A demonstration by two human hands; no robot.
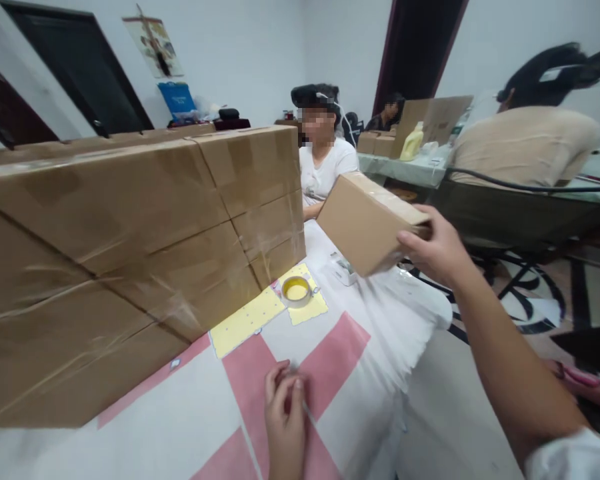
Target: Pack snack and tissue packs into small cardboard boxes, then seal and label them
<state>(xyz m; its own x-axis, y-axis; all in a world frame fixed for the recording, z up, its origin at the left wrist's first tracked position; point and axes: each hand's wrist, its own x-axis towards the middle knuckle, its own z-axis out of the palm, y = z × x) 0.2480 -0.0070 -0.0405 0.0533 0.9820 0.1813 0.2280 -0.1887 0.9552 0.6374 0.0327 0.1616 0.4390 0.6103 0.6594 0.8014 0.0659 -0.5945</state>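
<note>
A closed cardboard box (363, 223) hangs tilted above the table's right edge, its top seam taped. My right hand (437, 247) grips the box's near right end, thumb on the side and fingers over the top edge. My left hand (286, 400) is low over the pink and white cloth, fingers curled with the thumb against them; what they hold, if anything, is too small to make out. A roll of tape (296, 291) lies on the yellow patch of the cloth, beyond my left hand.
Stacked taped boxes (170, 233) form a wall along the left. A small white item (344, 270) lies below the held box. A person in a white shirt (325, 167) sits across the table (280, 343). Another person's back (525, 143) is at right, near a yellow bottle (412, 142).
</note>
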